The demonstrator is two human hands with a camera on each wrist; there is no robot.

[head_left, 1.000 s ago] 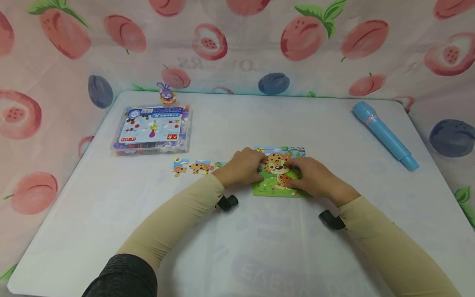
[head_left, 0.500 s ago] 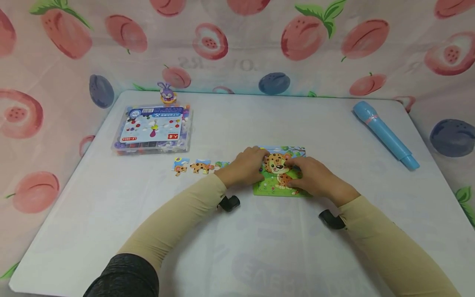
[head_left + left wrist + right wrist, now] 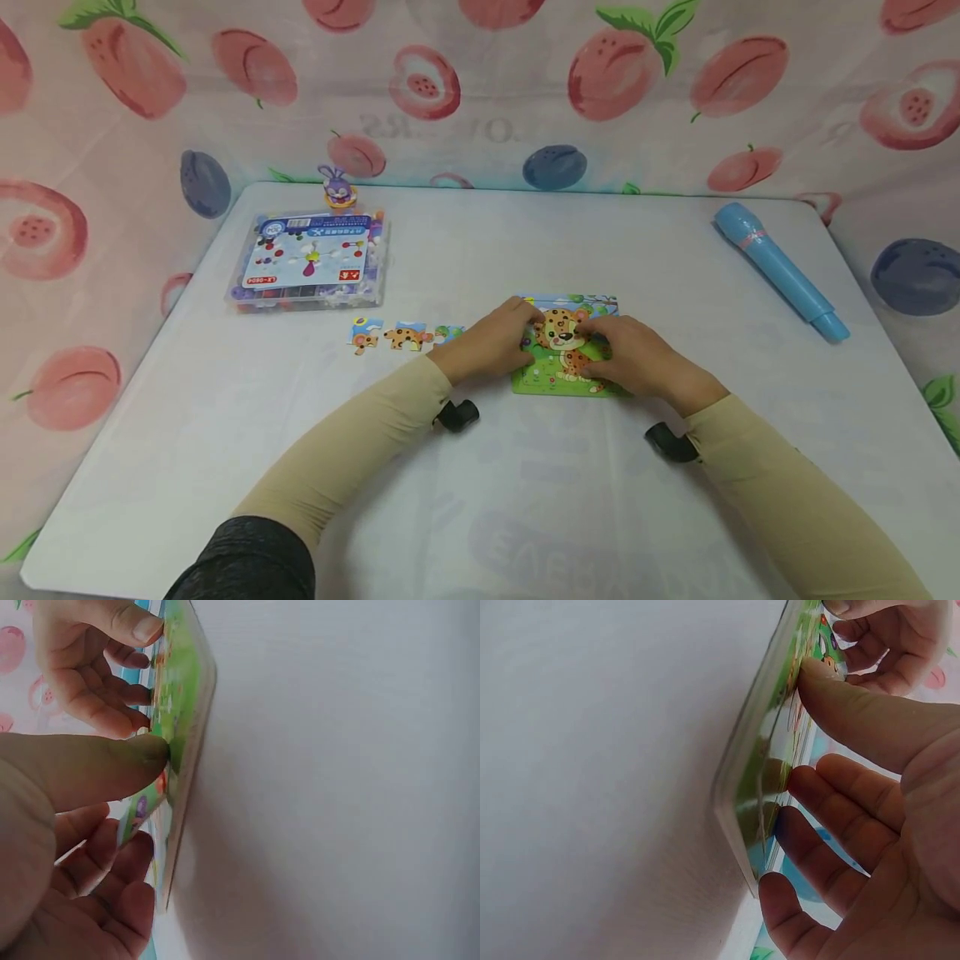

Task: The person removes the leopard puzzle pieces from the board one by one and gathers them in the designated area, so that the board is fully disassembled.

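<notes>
A leopard jigsaw board (image 3: 551, 388) with a green lower edge lies on the white table between both hands. At its left side, my left hand (image 3: 491, 340) pinches a small green puzzle piece (image 3: 138, 814) with a purple detail, thumb in front and fingers behind. The piece is tilted up from the board, as the left wrist view shows. My right hand (image 3: 633, 357) rests on the board's right part, thumb on the picture and fingertips along the far side. Left of the left hand, loose puzzle pieces (image 3: 407, 337) lie in a row; the wrist partly covers the row's right end.
A clear plastic case (image 3: 307, 258) with a printed label stands at the back left, a purple rabbit figurine (image 3: 339, 190) behind it. A blue microphone-shaped object (image 3: 780, 271) lies at the right. The patterned cloth (image 3: 480, 100) hangs behind the table's far edge.
My left wrist has shifted very slightly, its fingers staying at the board's left side. The right hand and the board look unmoved.
</notes>
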